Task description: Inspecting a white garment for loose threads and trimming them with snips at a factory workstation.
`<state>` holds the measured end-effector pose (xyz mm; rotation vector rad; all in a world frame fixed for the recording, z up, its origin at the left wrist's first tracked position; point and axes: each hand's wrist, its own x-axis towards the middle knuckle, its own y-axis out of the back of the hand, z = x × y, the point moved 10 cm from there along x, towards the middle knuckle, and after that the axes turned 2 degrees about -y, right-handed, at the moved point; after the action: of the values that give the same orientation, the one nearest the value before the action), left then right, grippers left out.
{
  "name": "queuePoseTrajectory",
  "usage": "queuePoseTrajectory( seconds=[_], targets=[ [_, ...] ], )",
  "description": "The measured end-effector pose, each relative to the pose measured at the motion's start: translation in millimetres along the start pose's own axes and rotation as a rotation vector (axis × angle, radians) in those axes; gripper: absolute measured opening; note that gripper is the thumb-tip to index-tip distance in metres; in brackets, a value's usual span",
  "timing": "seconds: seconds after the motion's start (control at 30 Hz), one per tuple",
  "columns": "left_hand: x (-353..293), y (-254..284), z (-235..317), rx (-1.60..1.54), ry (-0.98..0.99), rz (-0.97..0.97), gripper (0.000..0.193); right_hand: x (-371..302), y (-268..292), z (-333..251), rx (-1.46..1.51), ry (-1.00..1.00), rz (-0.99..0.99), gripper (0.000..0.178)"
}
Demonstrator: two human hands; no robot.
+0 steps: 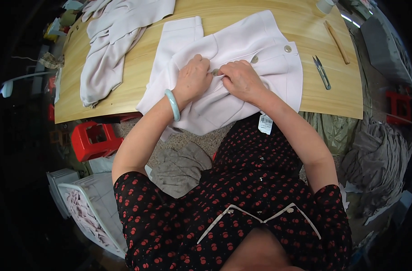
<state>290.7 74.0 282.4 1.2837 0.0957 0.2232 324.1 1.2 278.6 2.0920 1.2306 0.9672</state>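
Note:
A pale pink coat (242,40) lies across the near part of the table, its front edge lined with large round buttons. My left hand (194,77), a pale green bangle on its wrist, has its fingers curled into the cloth beside one button (215,72). On the other side of that button, my right hand (243,80) pinches the coat's front edge; its fingertips are partly hidden. Farther along the same edge are a second button (254,59) and a third button (287,49). A white tag (265,124) hangs below the coat's near edge.
Thread snips (322,72) and a wooden stick (337,42) lie to the right on the table (314,97), near a white cup (324,6). Another pale pink garment (107,58) is at left. Below stand a red stool (94,139) and a white basket (95,212) of cloth.

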Motion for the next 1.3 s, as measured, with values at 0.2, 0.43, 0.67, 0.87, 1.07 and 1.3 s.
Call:
queuePoseTrajectory(
  seconds=[0.2, 0.43, 0.67, 0.87, 1.07, 1.3],
  targets=[
    [4, 19, 9, -0.115, 0.006, 0.024, 0.009, -3, 7, 6, 0.057, -0.011, 0.142, 0.007],
    [-3, -30, -32, -0.785, 0.356, -0.229, 0.022, -1, 5, 8, 0.015, -0.032, 0.155, 0.009],
    [2, -26, -35, -0.720, 0.317, -0.128, 0.022, 1, 16, -7, -0.005, 0.034, 0.192, 0.007],
    [-2, -32, -30, -0.858, 0.418, -0.244, 0.020, 3, 18, -10, -0.103, 0.007, 0.191, 0.013],
    [-2, -35, -29, -0.867, 0.440, -0.325, 0.020, 7, 6, -14, -0.333, 0.083, 0.115, 0.010],
    [5, -9, 4, -0.453, 0.008, -0.172, 0.027, 6, 5, -11, -0.345, 0.105, 0.082, 0.006]
  ],
)
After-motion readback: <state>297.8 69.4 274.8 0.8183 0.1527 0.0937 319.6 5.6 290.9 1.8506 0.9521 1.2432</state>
